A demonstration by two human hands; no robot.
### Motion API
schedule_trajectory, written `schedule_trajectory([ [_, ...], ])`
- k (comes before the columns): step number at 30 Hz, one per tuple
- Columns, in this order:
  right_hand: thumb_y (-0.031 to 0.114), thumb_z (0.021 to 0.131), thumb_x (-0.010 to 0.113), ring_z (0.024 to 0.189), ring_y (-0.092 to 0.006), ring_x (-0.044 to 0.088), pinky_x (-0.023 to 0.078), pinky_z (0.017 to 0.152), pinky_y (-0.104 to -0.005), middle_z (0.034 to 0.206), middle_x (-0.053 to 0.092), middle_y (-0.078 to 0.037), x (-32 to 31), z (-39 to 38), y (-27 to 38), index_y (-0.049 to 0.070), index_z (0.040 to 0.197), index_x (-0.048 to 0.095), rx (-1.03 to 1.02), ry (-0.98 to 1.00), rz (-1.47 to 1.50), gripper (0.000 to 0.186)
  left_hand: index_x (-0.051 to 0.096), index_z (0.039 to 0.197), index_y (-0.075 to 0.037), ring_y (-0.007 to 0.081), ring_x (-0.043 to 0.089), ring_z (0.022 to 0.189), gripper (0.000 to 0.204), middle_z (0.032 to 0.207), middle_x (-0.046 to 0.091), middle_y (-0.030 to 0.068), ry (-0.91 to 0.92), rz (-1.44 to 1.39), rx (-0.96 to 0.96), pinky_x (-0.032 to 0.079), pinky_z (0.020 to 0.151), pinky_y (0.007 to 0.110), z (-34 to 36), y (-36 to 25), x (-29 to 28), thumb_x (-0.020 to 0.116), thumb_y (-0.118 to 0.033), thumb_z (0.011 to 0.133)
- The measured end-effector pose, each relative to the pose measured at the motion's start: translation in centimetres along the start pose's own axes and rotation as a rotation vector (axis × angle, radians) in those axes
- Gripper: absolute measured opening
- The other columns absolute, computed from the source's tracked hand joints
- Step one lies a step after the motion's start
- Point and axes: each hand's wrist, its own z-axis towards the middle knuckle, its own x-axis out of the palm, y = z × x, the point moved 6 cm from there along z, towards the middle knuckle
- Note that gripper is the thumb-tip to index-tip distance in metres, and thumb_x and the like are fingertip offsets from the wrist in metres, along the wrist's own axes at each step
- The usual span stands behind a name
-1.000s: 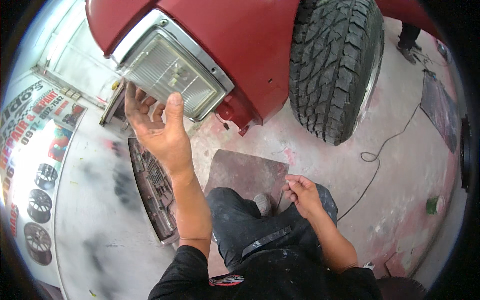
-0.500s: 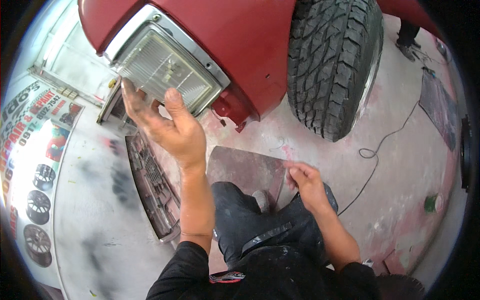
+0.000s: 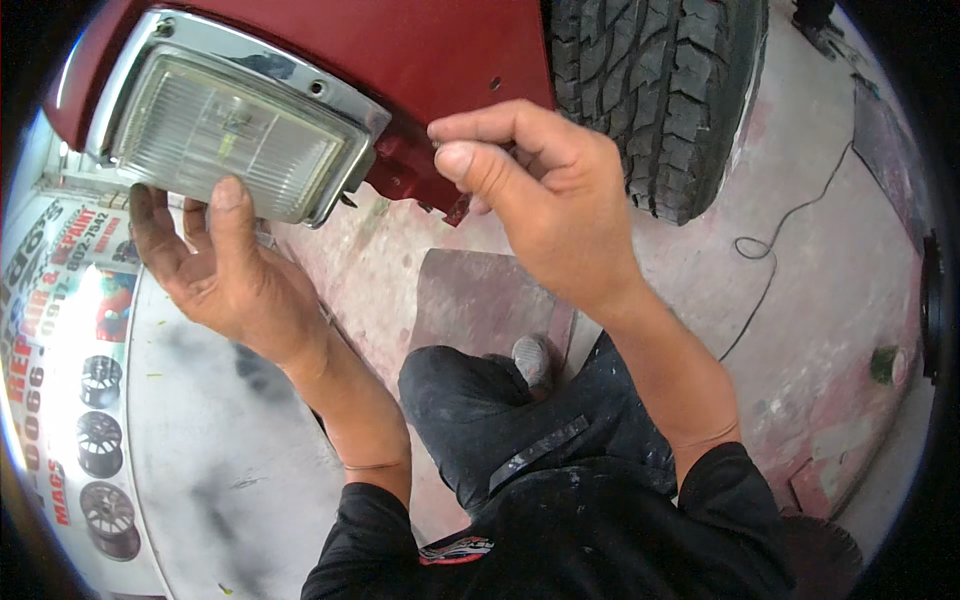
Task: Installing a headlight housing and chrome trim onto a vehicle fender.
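A rectangular headlight [image 3: 215, 140] with a ribbed clear lens and chrome surround sits at the front corner of a red vehicle body [image 3: 420, 50]. My left hand [image 3: 235, 285] is at its lower edge, thumb against the lens rim and fingers beneath, gripping it from below. To the right of the lamp, my right hand [image 3: 555, 195] is raised with thumb and forefinger pinched together. A tiny dark thing shows between those fingertips, too small to name. Near them, a red metal bracket [image 3: 410, 180] hangs under the body, and the chrome surround has a screw hole at its right.
A big treaded tyre [image 3: 650, 100] stands right of the body panel. On the floor lie a dark mat [image 3: 465, 300], a looping black cable [image 3: 765, 290] and a green-and-white can [image 3: 887, 365]. A printed banner [image 3: 70, 270] is at the left.
My right hand has risen from my knee to beside the headlight. My view has shifted toward the lamp, and my left hand now sits lower on its bottom edge.
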Motion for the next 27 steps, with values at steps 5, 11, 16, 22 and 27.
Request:
schedule_trajectory([
  [5, 0.008, 0.089, 0.071, 0.076, -0.0151, 0.069, 0.053, 0.068, -0.0272, 0.087, 0.073, -0.013, 1.3, -1.2, -1.7, -0.002, 0.097, 0.073, 0.147, 0.005, 0.067, 0.013, 0.047, 0.133, 0.004, 0.0241, 0.057, 0.117, 0.051, 0.125, 0.055, 0.0135, -0.023, -0.054, -0.034, 0.051, 0.1, 0.036, 0.4, 0.7, -1.1, 0.069, 0.004, 0.087],
  [11, 0.008, 0.086, 0.071, 0.073, -0.02, 0.072, 0.053, 0.065, -0.0314, 0.084, 0.073, -0.013, 2.2, 1.0, -0.8, -0.001, 0.096, 0.072, -0.032, -0.077, 0.183, 0.013, 0.045, 0.134, 0.005, 0.0249, 0.057, 0.118, 0.052, 0.126, 0.055, 0.0156, 0.011, 0.016, 0.014, 0.051, 0.101, 0.037, 0.4, 0.0, -0.3, 0.068, 0.005, 0.088],
  [16, 0.009, 0.083, 0.072, 0.073, -0.0298, 0.07, 0.054, 0.066, -0.0367, 0.083, 0.071, -0.015, 3.2, 3.8, 1.5, 0.0, 0.093, 0.072, -0.285, -0.045, -0.014, 0.014, 0.041, 0.138, 0.006, 0.0274, 0.055, 0.122, 0.057, 0.133, 0.052, 0.0207, -0.01, 0.073, 0.01, 0.049, 0.104, 0.037, 0.6, -0.1, 0.0, 0.067, 0.007, 0.087],
  [22, 0.007, 0.083, 0.072, 0.075, -0.03, 0.069, 0.054, 0.066, -0.0379, 0.084, 0.07, -0.014, 4.2, 4.7, 3.4, 0.002, 0.093, 0.071, -0.388, -0.055, -0.192, 0.011, 0.037, 0.144, 0.007, 0.0269, 0.052, 0.125, 0.067, 0.138, 0.05, 0.0223, -0.035, 0.105, -0.018, 0.046, 0.106, 0.038, 0.3, -0.4, -0.3, 0.068, 0.008, 0.085],
  [27, 0.007, 0.08, 0.075, 0.079, -0.0279, 0.068, 0.055, 0.067, -0.037, 0.085, 0.07, -0.01, 4.7, 4.3, 4.2, 0.004, 0.092, 0.068, -0.672, -0.056, -0.442, 0.014, 0.039, 0.149, -0.004, 0.0244, 0.05, 0.125, 0.077, 0.144, 0.047, 0.0171, -0.051, 0.127, -0.092, 0.046, 0.101, 0.039, 0.2, 0.2, -1.1, 0.076, 0.0, 0.082],
])
